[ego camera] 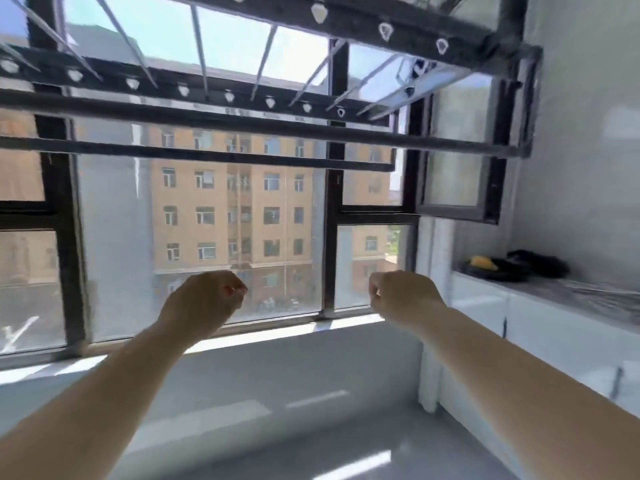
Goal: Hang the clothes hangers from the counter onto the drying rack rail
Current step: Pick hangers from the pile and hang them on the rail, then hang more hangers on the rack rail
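A: Risk from here?
B: Left hand point(204, 299) and right hand point(405, 296) both have fingers curled in, gripping nothing. A blind reach could knock the dark heap point(519, 265) on the grey-topped white table point(550, 293).
A: Hangers?
B: Probably the thin pale wire shapes point(602, 289) on that table, too blurred to confirm. Well right of both hands. Black perforated rack rail point(207, 92) overhead.

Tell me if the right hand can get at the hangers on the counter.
Probably yes: the right hand holds nothing, and nothing stands between it and the blurred hangers lying on the counter to its right, though it must swing over there.
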`<state>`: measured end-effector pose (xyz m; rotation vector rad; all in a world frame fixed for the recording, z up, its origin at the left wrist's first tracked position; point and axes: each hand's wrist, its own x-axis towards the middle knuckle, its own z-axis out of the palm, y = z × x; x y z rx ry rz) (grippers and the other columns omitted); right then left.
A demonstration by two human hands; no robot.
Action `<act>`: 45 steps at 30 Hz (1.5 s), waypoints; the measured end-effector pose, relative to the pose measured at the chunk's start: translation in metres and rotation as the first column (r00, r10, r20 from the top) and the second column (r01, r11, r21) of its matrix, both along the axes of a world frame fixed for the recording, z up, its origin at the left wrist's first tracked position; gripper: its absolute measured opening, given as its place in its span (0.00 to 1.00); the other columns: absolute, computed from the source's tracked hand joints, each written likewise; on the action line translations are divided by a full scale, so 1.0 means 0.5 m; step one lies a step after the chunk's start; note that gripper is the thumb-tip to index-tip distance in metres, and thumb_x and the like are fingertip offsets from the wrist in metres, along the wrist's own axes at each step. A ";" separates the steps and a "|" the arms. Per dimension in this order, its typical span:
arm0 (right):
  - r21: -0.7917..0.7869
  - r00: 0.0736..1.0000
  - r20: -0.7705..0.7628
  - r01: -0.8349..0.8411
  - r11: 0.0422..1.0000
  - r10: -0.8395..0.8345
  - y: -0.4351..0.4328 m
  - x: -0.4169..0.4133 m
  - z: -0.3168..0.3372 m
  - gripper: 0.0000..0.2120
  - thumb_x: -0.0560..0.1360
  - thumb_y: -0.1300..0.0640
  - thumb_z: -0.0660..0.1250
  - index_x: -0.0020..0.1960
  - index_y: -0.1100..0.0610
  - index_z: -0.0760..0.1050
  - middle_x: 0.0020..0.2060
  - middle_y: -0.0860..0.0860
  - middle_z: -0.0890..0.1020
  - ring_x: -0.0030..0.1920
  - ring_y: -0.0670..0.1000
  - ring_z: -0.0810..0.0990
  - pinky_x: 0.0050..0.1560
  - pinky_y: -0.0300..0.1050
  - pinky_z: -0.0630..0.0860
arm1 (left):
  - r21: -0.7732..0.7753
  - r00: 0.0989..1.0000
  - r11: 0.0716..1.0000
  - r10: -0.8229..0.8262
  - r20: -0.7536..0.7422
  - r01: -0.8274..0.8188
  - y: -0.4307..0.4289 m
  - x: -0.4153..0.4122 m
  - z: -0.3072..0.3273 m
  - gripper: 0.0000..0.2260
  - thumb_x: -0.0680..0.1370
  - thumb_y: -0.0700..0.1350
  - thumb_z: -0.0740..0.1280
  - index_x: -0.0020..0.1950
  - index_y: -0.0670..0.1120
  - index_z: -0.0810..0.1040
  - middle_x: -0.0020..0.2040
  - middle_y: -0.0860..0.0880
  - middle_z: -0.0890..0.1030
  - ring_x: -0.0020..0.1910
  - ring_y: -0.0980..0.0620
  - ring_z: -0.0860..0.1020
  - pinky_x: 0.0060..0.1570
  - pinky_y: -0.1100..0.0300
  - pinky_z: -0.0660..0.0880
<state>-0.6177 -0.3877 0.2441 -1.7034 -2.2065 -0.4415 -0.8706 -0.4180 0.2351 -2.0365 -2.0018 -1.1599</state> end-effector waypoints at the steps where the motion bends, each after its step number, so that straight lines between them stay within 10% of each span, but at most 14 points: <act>1: -0.031 0.999 -0.014 0.047 0.998 -0.047 -0.006 0.061 -0.015 0.11 0.76 0.62 0.53 0.53 0.56 0.73 0.49 0.54 0.80 0.48 0.56 0.78 0.43 0.44 0.69 | -0.020 0.998 0.998 -0.051 0.020 0.052 0.021 0.060 -0.015 0.07 0.76 0.44 0.62 0.47 0.48 0.81 0.47 0.46 0.83 0.48 0.45 0.79 0.49 0.57 0.72; 8: -0.203 0.911 -0.211 0.313 0.928 -0.353 -0.071 0.411 -0.125 0.10 0.75 0.61 0.55 0.50 0.57 0.74 0.46 0.53 0.80 0.43 0.55 0.76 0.39 0.43 0.68 | -0.194 0.912 0.894 -0.377 0.160 0.403 0.128 0.437 -0.144 0.14 0.75 0.43 0.63 0.31 0.56 0.72 0.35 0.52 0.80 0.42 0.45 0.80 0.41 0.59 0.72; 18: -0.346 0.649 -0.312 0.602 0.719 -0.694 -0.073 0.758 -0.243 0.09 0.73 0.61 0.55 0.46 0.56 0.74 0.46 0.51 0.81 0.43 0.53 0.76 0.40 0.41 0.67 | -0.326 0.722 0.645 -0.636 0.273 0.691 0.303 0.833 -0.258 0.13 0.76 0.43 0.62 0.33 0.56 0.73 0.33 0.57 0.78 0.37 0.52 0.78 0.35 0.64 0.71; 37: -0.399 0.348 -0.420 0.759 0.515 -0.838 0.219 1.260 -0.387 0.10 0.75 0.59 0.55 0.52 0.54 0.74 0.48 0.48 0.79 0.42 0.49 0.73 0.40 0.38 0.67 | -0.460 0.625 0.498 -0.761 0.174 0.735 0.739 1.428 -0.359 0.13 0.75 0.41 0.59 0.34 0.57 0.73 0.40 0.53 0.81 0.44 0.50 0.79 0.46 0.58 0.75; 45: -0.302 0.431 -0.442 0.754 0.583 -0.786 0.421 1.565 -0.422 0.14 0.77 0.59 0.56 0.62 0.55 0.70 0.60 0.49 0.74 0.61 0.50 0.70 0.54 0.39 0.68 | -0.461 0.720 0.595 -0.676 0.154 0.658 0.878 1.687 -0.376 0.12 0.76 0.43 0.57 0.38 0.58 0.72 0.42 0.54 0.78 0.37 0.53 0.76 0.30 0.66 0.67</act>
